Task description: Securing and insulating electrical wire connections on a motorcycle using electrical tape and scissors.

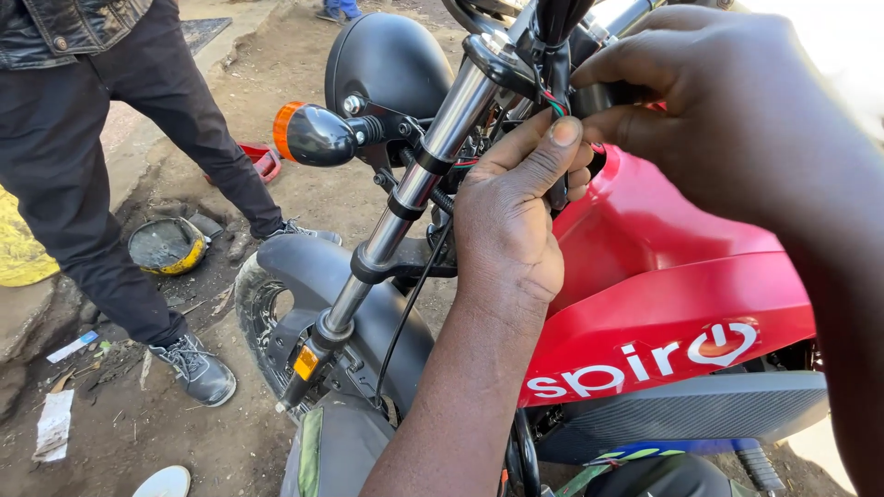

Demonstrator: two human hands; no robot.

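A person's two bare hands work at the steering head of a red motorcycle, seen from above. The left hand [516, 216] reaches up from below, thumb raised, its fingers pinching a small bundle of coloured wires [555, 106] that comes out just behind the top of the chrome fork tube [433, 156]. The right hand [727, 101] comes in from the right, fingers curled narrow around the same spot, beside the black handlebar clamp; what exactly it holds is hidden by the fingers.

Risk, as a judgement: the wires look thin and sit in a tight gap between metal parts, so a hard tug could pull one loose or nick its sleeve against the clamp. The fingers are crowded there too, and could get pinched if the bars turn.

Around them: a round black headlamp [387, 60] stands ahead of the fork, with an orange-tipped indicator [313, 133] sticking out to its left. A black cable [414, 285] hangs down along the fork toward the grey front mudguard [313, 276]. The red tank cover [663, 276] fills the right side. Another person's legs [110, 175] in dark trousers and grey shoes stand on the dirt ground [230, 442], near a yellow-rimmed bowl [166, 247] and scraps of litter.
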